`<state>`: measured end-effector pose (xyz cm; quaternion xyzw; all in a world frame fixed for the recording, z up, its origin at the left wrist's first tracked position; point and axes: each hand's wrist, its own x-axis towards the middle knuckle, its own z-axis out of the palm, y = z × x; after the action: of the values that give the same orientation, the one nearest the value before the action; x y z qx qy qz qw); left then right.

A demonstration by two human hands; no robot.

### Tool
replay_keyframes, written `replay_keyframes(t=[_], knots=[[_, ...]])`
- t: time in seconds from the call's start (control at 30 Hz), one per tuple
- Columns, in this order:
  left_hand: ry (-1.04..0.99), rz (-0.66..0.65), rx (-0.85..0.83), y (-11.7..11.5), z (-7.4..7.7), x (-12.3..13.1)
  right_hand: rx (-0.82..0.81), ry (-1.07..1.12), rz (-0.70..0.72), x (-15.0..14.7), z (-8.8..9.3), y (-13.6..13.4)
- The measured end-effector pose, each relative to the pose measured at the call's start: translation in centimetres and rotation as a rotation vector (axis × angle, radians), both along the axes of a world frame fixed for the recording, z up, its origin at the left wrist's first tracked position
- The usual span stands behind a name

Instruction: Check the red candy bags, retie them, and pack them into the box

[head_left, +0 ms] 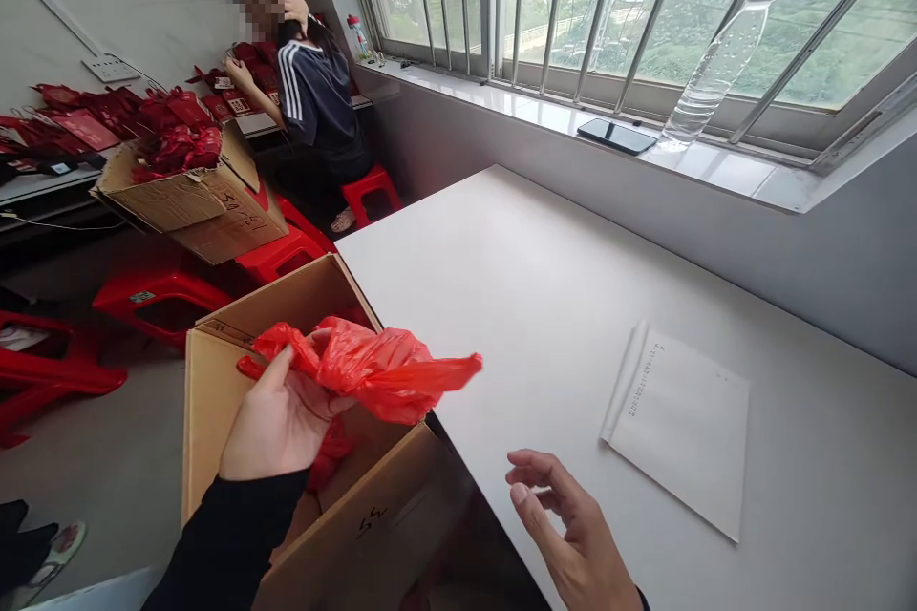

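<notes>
The right hand [573, 535] hovers over the table edge, fingers loosely curled with a gap to the thumb, holding nothing. The left hand [276, 420] pinches a crumpled red plastic bag [394, 368] above the open cardboard box [358, 516]. The thin film likely needs a gentle grip, clear of the box rim; the white table [544, 296] gives room short of the flat white packet [680, 430].

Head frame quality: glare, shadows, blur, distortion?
Head view: bright daylight at the window, highlights on the windowsill and red plastic bag; head view: deep shadow beneath the white table; head view: left hand and right hand look fairly crisp; head view: bottle leans outward, likely wide-angle distortion.
</notes>
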<state>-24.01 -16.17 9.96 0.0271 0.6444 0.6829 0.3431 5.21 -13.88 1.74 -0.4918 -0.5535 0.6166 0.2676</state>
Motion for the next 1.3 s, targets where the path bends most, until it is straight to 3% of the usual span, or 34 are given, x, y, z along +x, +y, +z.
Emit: replay_keyframes(t=[0.07,0.1,0.17,0.23,0.33,0.43,0.57,0.7,0.97,1.17,1.3], knots=[[-0.062,-0.135,0.075,1.2,1.4,4.6,0.159,0.008,-0.048,-0.6,1.5,1.0],[-0.148,-0.282,0.160,1.8,1.6,6.8,0.249,0.020,-0.083,-0.7,2.0,1.5],[-0.300,-0.544,0.264,3.0,1.4,10.6,0.378,0.054,-0.134,-0.1,2.5,2.8],[-0.307,-0.739,0.303,4.0,0.2,13.0,0.407,0.061,-0.149,1.3,2.3,4.1],[0.087,-1.009,0.234,5.0,-2.4,14.5,0.372,-0.050,-0.175,4.6,1.3,5.7],[0.462,-1.147,0.161,5.8,-5.0,15.3,0.358,-0.163,-0.203,7.6,0.5,6.3],[0.630,-1.152,0.177,6.3,-6.9,17.6,0.388,-0.233,-0.279,9.3,0.7,5.7],[0.799,-1.084,0.160,6.9,-6.7,19.2,0.396,-0.250,-0.316,9.7,1.0,5.3],[1.084,-0.811,-0.018,8.3,-5.2,15.8,0.381,-0.241,-0.462,13.6,0.6,5.9],[1.261,-0.968,0.143,8.3,-4.5,18.2,0.463,-0.218,-0.313,11.6,1.8,6.1],[1.309,-0.964,0.145,8.9,-4.1,18.4,0.424,-0.191,-0.409,12.1,1.9,6.4]])
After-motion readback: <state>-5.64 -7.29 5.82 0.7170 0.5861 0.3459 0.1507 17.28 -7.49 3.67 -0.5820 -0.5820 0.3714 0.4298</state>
